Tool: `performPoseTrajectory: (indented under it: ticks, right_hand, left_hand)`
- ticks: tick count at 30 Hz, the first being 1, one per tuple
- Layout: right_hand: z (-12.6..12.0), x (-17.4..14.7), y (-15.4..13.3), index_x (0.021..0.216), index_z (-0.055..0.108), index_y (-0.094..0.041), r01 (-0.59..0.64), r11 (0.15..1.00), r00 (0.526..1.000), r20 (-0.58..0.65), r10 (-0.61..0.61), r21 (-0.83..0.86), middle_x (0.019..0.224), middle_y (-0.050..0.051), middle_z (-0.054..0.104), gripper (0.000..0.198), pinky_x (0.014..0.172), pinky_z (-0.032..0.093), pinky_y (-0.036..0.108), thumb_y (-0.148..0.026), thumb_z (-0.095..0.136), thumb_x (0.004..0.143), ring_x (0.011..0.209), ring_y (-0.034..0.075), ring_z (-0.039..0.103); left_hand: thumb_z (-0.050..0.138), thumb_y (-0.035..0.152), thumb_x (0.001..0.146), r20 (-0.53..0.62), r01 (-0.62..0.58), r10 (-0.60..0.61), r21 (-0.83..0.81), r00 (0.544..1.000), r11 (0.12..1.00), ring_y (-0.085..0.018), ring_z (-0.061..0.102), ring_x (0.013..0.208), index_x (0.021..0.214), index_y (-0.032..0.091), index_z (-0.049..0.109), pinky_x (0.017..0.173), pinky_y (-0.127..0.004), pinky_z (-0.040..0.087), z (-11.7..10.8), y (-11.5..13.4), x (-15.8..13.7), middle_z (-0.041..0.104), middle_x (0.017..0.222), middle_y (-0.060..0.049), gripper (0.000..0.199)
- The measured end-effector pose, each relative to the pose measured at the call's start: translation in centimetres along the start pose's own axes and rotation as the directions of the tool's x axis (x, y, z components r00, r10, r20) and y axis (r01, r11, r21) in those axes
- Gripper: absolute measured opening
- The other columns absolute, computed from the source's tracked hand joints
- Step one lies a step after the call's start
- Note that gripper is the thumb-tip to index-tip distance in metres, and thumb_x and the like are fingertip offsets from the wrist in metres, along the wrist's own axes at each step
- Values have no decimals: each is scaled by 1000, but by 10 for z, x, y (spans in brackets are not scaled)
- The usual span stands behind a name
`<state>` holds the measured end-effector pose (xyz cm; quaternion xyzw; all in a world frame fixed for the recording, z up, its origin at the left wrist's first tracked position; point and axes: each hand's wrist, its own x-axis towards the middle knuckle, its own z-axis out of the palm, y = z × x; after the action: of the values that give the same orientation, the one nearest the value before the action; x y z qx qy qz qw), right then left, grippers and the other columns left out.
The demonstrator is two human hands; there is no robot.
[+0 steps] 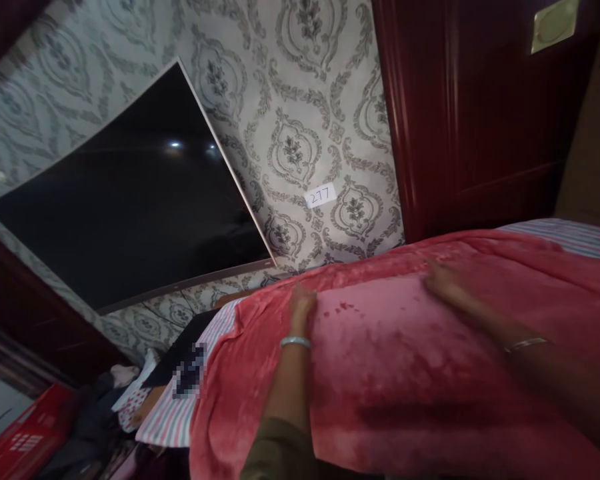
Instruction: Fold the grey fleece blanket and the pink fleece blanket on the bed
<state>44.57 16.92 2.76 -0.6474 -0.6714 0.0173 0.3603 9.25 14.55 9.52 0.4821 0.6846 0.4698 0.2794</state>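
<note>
A red and pink plush blanket [380, 347] fills the lower part of the view, its lighter pink part drawn smooth between my two hands. My left hand [303, 303] is closed on the blanket at the left corner of that lighter part, with a bracelet at the wrist. On the far right corner, my right hand [443, 283] is also closed on the blanket, its fingers somewhat blurred by motion. A thin bangle circles that wrist. Folds of darker red blanket lie beyond and to the left of my hands.
Under the blanket is a striped sheet [173, 417]. A black television [145, 193] hangs on the patterned wall, near a paper label [321, 195] reading 277. Dark red wood panelling [480, 100] stands at right. A red bag-like item [30, 433] and clothes [90, 420] lie lower left.
</note>
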Motion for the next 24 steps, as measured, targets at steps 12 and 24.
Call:
performPoseTrajectory:
  ticks: [12,24]
  right_hand:
    - [60,-25,-55,137,66,-21,171,975,963,231,-135,-144,143,12,63,50,116,31,56,-37,36,101,131,30,56]
    - [65,-29,-49,133,69,-21,168,971,967,219,-129,-171,135,12,68,49,114,34,55,-36,35,100,126,31,60]
  left_hand:
    - [64,38,90,158,-356,320,340,934,870,-40,33,153,128,27,71,127,-62,-8,96,-35,-44,62,146,-18,39]
    - [58,40,94,156,-347,310,403,938,847,-42,39,147,128,23,72,128,-61,-5,105,-35,-45,66,136,-20,41]
